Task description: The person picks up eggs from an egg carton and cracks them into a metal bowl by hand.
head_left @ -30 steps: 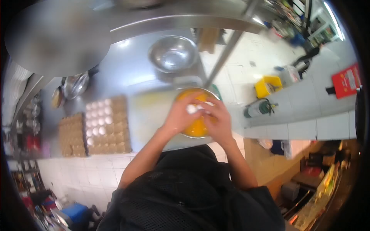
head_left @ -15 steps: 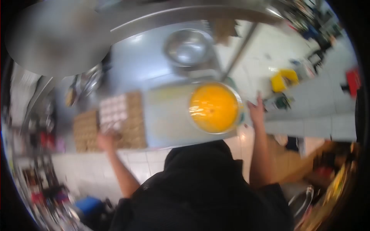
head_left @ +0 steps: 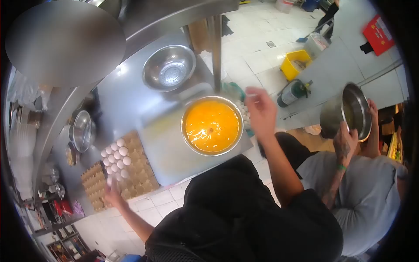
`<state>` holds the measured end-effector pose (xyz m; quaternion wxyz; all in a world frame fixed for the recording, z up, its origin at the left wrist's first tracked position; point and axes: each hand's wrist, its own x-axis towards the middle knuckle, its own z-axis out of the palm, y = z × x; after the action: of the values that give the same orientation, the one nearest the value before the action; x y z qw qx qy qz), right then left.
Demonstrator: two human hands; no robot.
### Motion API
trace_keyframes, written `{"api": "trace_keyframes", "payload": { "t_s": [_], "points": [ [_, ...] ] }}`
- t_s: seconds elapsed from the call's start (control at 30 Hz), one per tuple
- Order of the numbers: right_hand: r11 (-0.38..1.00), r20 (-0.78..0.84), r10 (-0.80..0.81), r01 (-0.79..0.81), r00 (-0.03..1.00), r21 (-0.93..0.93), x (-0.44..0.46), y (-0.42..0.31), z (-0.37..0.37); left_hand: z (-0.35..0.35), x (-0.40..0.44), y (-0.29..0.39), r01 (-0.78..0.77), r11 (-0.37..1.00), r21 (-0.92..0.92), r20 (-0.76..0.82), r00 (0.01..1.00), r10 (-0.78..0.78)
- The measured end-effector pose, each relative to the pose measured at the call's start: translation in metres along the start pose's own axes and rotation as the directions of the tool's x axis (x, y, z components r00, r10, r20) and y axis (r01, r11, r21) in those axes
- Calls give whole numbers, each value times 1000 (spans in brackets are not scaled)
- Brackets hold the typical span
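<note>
My left hand is at the near edge of the cardboard egg trays, beside a cluster of pale eggs. Its fingertips are blurred, so whether they grip an egg is unclear. To the right, a metal bowl full of beaten orange-yellow egg stands on a pale cutting board. My right hand is raised just right of this bowl, fingers loosely bent and apart, with nothing visible in them. More eggs show partly behind the bowl.
An empty metal bowl sits farther back on the steel counter. At right, a co-worker in grey holds a metal pot. A yellow bucket and green cylinder stand beyond. A steel shelf edge crosses above.
The view has turned and sharpened. My right hand has risen beside the full bowl. My left hand stays by the egg trays. The co-worker with the pot has come into view at right.
</note>
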<state>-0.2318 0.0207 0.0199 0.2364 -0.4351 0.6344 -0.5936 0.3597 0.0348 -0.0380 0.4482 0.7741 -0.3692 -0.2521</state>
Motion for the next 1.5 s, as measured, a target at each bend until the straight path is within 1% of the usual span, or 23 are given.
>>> {"api": "trace_keyframes", "payload": {
  "t_s": [0.03,0.07,0.1,0.13,0.23,0.3,0.4,0.43,0.5,0.53,0.63,0.77,0.8,0.97,1.0,1.03,1.07,1.13,1.27,1.33,1.4,1.47,1.5],
  "points": [
    [994,124,-106,103,987,25,-13,-9,12,28,-21,34,74,966,-246,202,979,-24],
    [977,244,-214,205,946,63,-26,-19,25,56,-39,36,-83,963,-258,299,940,161],
    [961,416,-273,269,868,69,-36,-40,35,92,-73,86,252,851,-461,442,896,-25],
    [939,572,-319,332,756,86,-45,-57,44,118,-93,112,279,842,-461,639,763,98],
    [902,658,-390,411,644,132,-62,-69,64,180,-145,175,289,893,-344,870,455,188],
    [928,665,-346,345,662,139,-63,-58,64,203,-157,176,286,886,-364,905,333,264],
    [954,596,-286,282,750,103,-67,-39,59,216,-167,193,385,893,-232,951,284,125],
    [955,512,-280,292,812,60,-65,-37,56,221,-170,195,385,891,-241,948,292,131],
    [921,383,-344,387,857,-38,-58,-49,45,231,-176,192,163,923,-350,855,458,243],
    [878,244,-413,455,878,-150,-55,-59,39,235,-176,190,171,921,-351,853,464,239],
    [770,-28,-624,620,781,147,-53,-74,25,244,-178,182,5,956,-294,899,342,274],
    [703,164,-692,708,703,-65,-58,-45,46,251,-184,183,28,925,-380,873,341,348],
    [840,439,-414,520,798,-155,-57,-47,49,251,-183,184,28,921,-387,871,340,356],
    [958,218,-282,287,934,8,-51,-32,54,258,-174,178,13,936,-353,881,342,327],
    [977,224,-34,-15,974,212,-42,-37,49,261,-172,175,31,924,-381,869,352,347],
    [866,275,206,-306,939,396,-33,-40,46,260,-171,178,37,925,-379,871,352,342],
    [867,277,211,-310,938,391,-28,-39,45,257,-168,182,70,928,-365,872,374,315],
    [601,416,420,-591,807,539,-22,-38,44,253,-164,186,188,910,-370,879,389,277],
    [805,495,411,-560,765,198,-33,-32,51,253,-164,185,114,885,-451,823,437,363],
    [846,498,380,-511,779,152,-34,-30,53,261,-167,179,-85,828,-555,743,398,539],
    [884,501,345,-454,794,111,-32,-26,54,264,-171,178,-84,839,-538,749,408,522],
    [987,433,142,-160,890,6,-31,-15,54,266,-172,176,-86,849,-521,756,416,506],
    [987,433,142,-161,890,7,-31,-15,55,267,-170,174,-101,860,-501,773,394,497]
  ]
}}
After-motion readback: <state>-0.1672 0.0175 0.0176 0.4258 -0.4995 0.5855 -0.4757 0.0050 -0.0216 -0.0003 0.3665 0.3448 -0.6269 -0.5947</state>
